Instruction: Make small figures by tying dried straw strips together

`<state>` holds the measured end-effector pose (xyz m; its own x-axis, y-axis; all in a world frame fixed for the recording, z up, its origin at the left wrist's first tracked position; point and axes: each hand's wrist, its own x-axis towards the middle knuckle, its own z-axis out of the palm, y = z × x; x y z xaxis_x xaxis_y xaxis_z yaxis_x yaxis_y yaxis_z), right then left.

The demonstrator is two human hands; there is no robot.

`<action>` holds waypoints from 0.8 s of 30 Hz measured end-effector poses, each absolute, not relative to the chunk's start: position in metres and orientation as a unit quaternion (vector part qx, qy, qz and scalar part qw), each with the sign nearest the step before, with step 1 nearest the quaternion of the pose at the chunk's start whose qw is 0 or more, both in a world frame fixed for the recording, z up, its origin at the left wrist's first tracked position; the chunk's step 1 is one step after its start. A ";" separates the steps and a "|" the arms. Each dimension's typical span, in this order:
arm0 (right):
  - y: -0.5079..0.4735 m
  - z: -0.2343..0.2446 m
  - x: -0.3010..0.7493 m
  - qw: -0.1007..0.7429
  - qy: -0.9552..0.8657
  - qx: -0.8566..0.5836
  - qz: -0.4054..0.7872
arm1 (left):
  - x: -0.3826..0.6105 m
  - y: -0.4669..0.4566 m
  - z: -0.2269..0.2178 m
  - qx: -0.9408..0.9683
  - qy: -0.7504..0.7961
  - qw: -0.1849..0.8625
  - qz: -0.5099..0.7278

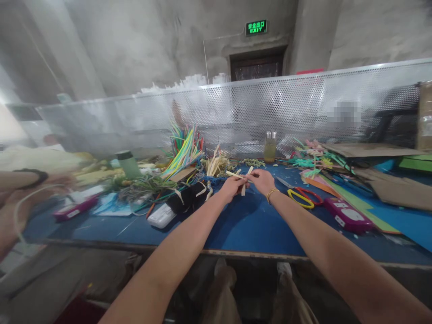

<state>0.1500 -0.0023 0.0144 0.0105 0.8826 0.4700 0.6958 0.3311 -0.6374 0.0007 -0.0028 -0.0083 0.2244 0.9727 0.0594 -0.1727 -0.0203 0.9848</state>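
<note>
My left hand (232, 186) and my right hand (262, 181) meet over the blue table (243, 225), both closed on pale cream strips (243, 179) that cross between the fingers. One strip end sticks up, another points left. A pile of similar pale strips (216, 165) lies just beyond my hands. A gold bracelet circles my right wrist.
Scissors with yellow and red handles (300, 196) lie right of my hands, a magenta device (347, 215) further right. Colourful straws (184, 150), a green bottle (128, 164) and a jar (270, 148) stand behind. A perforated metal screen (256, 112) backs the table. Another person's arm (23, 180) is at the left.
</note>
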 end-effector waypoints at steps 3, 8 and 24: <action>-0.003 0.015 0.150 0.429 -0.691 -0.570 0.113 | 0.001 -0.003 -0.008 0.516 0.387 0.589 0.486; -0.002 0.014 0.150 0.428 -0.690 -0.571 0.119 | 0.001 -0.004 -0.008 0.521 0.380 0.592 0.484; -0.002 0.015 0.150 0.424 -0.690 -0.574 0.117 | 0.002 -0.005 -0.007 0.526 0.382 0.593 0.475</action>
